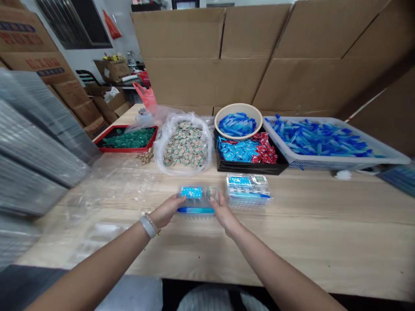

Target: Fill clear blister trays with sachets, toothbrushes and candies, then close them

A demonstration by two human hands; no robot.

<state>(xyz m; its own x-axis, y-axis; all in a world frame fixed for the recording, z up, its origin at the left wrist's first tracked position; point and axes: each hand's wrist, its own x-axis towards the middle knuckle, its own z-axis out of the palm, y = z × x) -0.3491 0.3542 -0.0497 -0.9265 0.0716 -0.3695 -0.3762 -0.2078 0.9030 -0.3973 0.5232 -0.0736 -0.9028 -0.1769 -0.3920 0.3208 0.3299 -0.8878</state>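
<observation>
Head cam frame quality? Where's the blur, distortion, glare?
Head view: the stacked clear plastic trays at far left are badly smeared; wide-angle distortion bows the cardboard boxes and the table. Head view, centre: the left hand, right hand and small clear tray stay fairly sharp. Head view: light is soft and even, with glare on the plastic bag.

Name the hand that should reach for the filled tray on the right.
Right, probably: the right hand touches the clear plastic tray at the end nearest the filled tray. The left hand is at the far end, with the clear plastic tray in between.
</observation>
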